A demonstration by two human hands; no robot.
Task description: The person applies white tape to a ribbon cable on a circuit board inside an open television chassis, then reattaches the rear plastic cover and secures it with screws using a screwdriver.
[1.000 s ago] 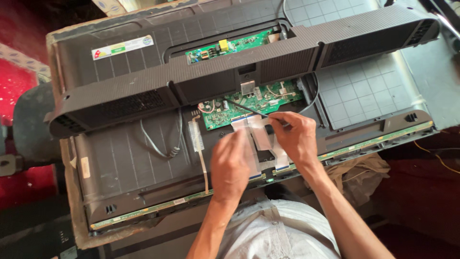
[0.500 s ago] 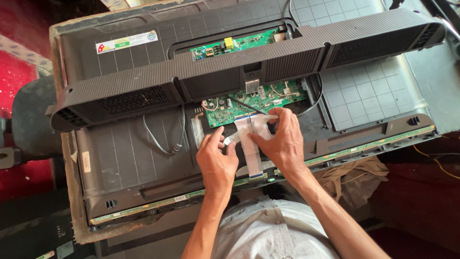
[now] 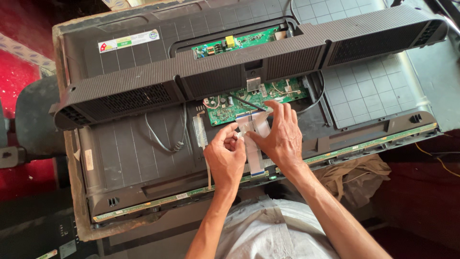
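Note:
A flat-screen television (image 3: 129, 163) lies face down with its back open. A green main circuit board (image 3: 239, 103) sits at its centre, and white flat ribbon cables (image 3: 254, 156) run from it toward the near edge. My left hand (image 3: 225, 158) pinches a ribbon cable between thumb and fingertips. My right hand (image 3: 280, 136) rests right beside it, thumb on the same cables, with a thin dark tool (image 3: 247, 102) held in its fingers and pointing up-left over the board. The cable ends under my right hand are hidden.
A long black ribbed cover (image 3: 215, 76) lies across the set above the main board. A second green board (image 3: 239, 43) shows behind it. A grey wire loop (image 3: 165, 141) and a narrow white strip (image 3: 200, 132) lie left of my hands. Brown cloth (image 3: 357, 175) hangs at the near right.
My left hand has risen from the lower ribbon to pinch it close to my right hand. The right hand has shifted slightly left. The two hands now meet over the cables.

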